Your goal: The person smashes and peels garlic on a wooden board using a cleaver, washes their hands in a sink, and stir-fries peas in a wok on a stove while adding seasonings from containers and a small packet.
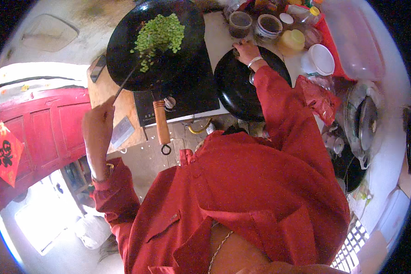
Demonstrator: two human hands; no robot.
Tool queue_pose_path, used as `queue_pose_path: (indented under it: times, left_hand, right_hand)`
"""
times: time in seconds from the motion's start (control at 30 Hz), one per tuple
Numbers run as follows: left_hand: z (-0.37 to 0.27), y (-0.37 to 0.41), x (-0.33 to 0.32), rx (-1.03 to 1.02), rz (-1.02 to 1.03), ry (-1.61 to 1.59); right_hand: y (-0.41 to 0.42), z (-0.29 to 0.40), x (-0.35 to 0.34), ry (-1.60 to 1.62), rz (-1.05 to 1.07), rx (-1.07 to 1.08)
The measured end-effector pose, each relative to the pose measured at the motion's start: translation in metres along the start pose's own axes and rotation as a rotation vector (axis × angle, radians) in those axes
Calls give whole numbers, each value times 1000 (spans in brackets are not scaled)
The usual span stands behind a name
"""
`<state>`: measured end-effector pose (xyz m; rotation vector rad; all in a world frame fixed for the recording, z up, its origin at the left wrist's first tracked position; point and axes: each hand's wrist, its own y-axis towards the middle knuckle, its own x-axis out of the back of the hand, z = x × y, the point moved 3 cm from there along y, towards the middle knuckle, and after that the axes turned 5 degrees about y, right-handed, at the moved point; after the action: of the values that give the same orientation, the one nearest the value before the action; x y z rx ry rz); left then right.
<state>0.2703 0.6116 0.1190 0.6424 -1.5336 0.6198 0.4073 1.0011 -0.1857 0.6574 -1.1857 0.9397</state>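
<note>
My left hand [99,125] grips the thin handle of a cooking utensil [125,84]. Its far end reaches into a black wok [123,51], where its head is hidden among chopped green vegetables [161,34]. The wok sits on a black stove [195,92], its wooden handle [161,123] jutting toward me. My right hand [248,53] reaches over the far rim of a round black pan or lid [236,92], fingers curled near a small dark thing. Whether they hold it is not clear. Just beyond are a jar of dark contents [240,24] and a blue-banded bowl [269,25].
A cleaver [123,132] and a phone [98,68] lie on the wooden board [101,92] at left. To the right stand a white tub [318,60], a yellow-lidded container [292,40] and a crumpled red bag [318,99]. A stove knob [170,102] sits beside the wok handle.
</note>
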Motion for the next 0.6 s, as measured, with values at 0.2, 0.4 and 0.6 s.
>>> queue_pose_path:
  times: [0.2, 0.4, 0.6]
  left_hand:
    - [10, -38, 13, -8, -49, -106]
    - [5, 10, -4, 19, -208, -119]
    - [-5, 63, -49, -10, -278, 101]
  right_hand:
    - [-2, 2, 14, -36, -11, 75]
    - [-18, -15, 48, 99, -128, 58]
    - [-27, -45, 107, 339, -390, 48]
